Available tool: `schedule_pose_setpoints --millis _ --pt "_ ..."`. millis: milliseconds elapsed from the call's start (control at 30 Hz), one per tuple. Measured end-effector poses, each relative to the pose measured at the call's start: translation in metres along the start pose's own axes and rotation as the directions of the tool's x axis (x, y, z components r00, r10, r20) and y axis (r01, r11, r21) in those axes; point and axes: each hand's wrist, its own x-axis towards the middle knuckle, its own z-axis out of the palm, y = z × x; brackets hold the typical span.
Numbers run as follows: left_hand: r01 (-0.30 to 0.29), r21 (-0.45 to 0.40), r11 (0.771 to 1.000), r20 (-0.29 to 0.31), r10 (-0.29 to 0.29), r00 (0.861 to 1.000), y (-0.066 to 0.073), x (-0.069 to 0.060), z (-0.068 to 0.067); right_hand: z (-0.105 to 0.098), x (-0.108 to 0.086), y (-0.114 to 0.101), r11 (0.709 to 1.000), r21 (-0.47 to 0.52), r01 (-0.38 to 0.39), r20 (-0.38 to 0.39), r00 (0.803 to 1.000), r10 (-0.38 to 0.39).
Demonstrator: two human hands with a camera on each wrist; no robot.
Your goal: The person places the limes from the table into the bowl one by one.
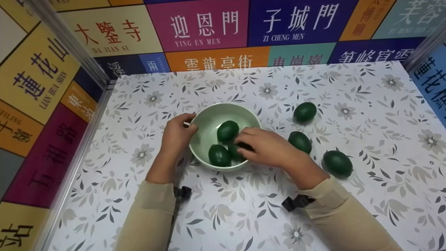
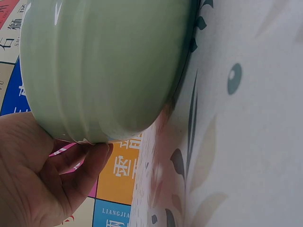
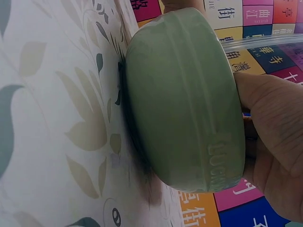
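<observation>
A pale green bowl stands on the table, with two dark green limes plainly visible inside. My left hand grips its left rim, thumb at the edge and fingers outside; the left wrist view shows the hand against the bowl wall. Over the bowl's right rim reaches my right hand, its curled fingers on a third lime in the bowl, partly hidden by them. In the right wrist view that lime is hidden behind the bowl, beside the hand.
Three more limes lie right of the bowl: one at the back, one close behind my right wrist, one farther right. A floral cloth covers the table. Walls of coloured sign panels bound the back and sides.
</observation>
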Motion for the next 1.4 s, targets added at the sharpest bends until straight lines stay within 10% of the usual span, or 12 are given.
schedule_pose_setpoints --millis 867,1400 --pt "-0.017 0.029 0.999 0.000 0.016 1.000 0.001 0.000 -0.001 -0.022 -0.028 0.005 0.997 -0.046 0.069 -0.150 0.986 -0.075" --pt "-0.020 0.013 1.000 -0.010 0.020 1.000 0.001 0.000 0.000 -0.038 -0.058 0.031 0.983 -0.097 0.154 -0.331 0.927 -0.178"
